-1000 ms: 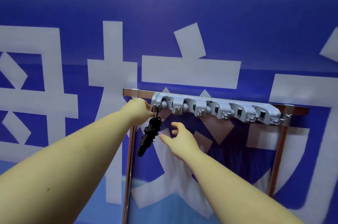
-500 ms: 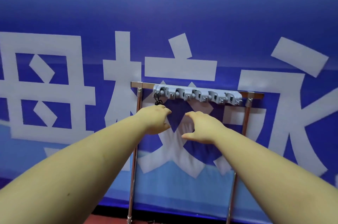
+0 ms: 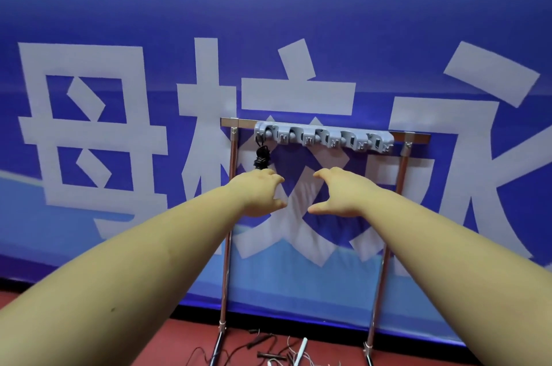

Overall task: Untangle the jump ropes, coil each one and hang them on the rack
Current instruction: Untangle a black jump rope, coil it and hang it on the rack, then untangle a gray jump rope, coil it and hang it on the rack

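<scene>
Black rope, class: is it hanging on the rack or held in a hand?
Hanging. The black rope dangles coiled from the rack's leftmost hook; the left hand and right hand hold nothing.

A coiled black rope [image 3: 262,156] hung from the rack [image 3: 324,139]; tangled ropes [image 3: 277,352] lay on the red floor [image 3: 179,341].

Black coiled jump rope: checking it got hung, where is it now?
In the head view, the black coiled jump rope hangs from the leftmost hook of the grey plastic hook rack, just above the left hand.
</scene>
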A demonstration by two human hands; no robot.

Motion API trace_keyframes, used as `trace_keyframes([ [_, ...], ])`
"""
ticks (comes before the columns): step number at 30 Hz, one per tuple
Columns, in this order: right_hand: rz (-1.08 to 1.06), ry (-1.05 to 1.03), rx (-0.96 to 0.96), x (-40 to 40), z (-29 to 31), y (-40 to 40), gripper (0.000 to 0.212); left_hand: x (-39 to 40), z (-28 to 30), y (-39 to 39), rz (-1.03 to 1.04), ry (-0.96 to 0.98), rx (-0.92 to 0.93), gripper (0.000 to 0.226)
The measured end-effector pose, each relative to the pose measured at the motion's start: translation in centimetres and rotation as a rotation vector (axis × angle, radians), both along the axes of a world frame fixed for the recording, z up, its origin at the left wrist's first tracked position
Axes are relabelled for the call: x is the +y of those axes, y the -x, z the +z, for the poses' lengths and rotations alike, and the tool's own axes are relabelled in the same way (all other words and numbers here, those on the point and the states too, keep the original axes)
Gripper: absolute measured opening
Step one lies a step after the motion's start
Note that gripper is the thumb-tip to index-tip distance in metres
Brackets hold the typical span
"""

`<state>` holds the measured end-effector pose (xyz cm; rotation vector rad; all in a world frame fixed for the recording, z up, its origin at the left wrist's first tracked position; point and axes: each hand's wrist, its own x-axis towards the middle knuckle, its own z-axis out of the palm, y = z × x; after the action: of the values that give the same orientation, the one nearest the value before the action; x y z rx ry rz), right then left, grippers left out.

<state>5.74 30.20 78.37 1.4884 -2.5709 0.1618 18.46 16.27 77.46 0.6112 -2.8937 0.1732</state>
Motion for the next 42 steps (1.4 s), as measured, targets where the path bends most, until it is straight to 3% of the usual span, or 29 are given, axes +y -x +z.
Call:
trace_keyframes([
  [12,-0.005,-0.203,-0.170,-8.7,-13.0,8.4,0.081,-7.6,-12.0,9.6,0.004,-0.177,-0.106,0.062],
  [24,0.048,-0.528,-0.330,-13.9,-34.1,15.2,0.077,-13.8,-34.4,15.9,0.019,-0.395,-0.364,0.059],
  [42,0.033,-0.755,-0.612,-15.6,-62.3,16.0,0.068,-14.5,-63.1,16.6,0.178,-0.704,-0.667,0.055],
])
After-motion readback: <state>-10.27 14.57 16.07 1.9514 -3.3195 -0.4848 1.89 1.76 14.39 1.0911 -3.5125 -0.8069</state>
